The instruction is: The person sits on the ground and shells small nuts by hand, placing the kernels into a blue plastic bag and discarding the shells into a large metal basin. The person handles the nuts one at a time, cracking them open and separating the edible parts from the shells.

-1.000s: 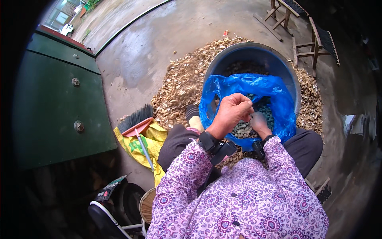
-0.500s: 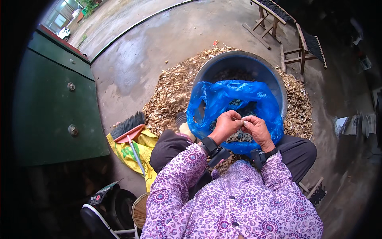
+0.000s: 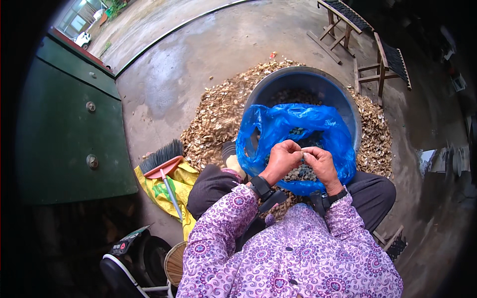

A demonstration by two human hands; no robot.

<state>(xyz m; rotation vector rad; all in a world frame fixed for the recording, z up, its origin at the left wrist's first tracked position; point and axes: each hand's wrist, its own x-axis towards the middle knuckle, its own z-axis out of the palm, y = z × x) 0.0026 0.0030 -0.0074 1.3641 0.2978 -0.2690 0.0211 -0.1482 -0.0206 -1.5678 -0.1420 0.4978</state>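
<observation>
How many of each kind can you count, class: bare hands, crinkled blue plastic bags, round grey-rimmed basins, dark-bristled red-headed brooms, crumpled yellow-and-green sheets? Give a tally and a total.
Bare hands, left hand and right hand: 2
Crinkled blue plastic bag: 1
Round grey-rimmed basin: 1
Dark-bristled red-headed broom: 1
Crumpled yellow-and-green sheet: 1
Total: 6

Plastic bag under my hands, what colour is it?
The plastic bag is bright blue, best seen in the head view.
</observation>
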